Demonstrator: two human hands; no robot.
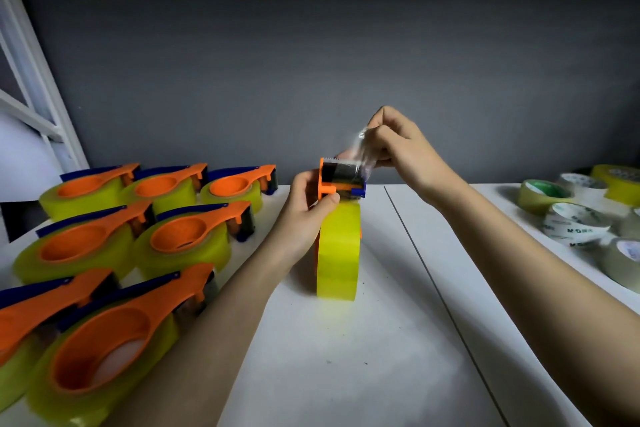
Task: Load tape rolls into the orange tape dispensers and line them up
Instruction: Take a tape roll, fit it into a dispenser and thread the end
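An orange tape dispenser [329, 180] with a yellow-green tape roll [337, 253] in it stands upright on edge at the middle of the white table [346, 357]. My left hand [308, 204] grips the dispenser's head from the left. My right hand [391, 142] pinches the clear tape end [362, 152], pulled up and to the right from the cutter. Several loaded orange dispensers [180, 236] lie flat in rows on the left.
Loose tape rolls [575, 222], white, green-cored and yellow, lie in a heap at the right edge. A seam [433, 274] runs across the table to the right of the upright roll. A grey wall stands behind; a white frame [34, 90] leans at far left.
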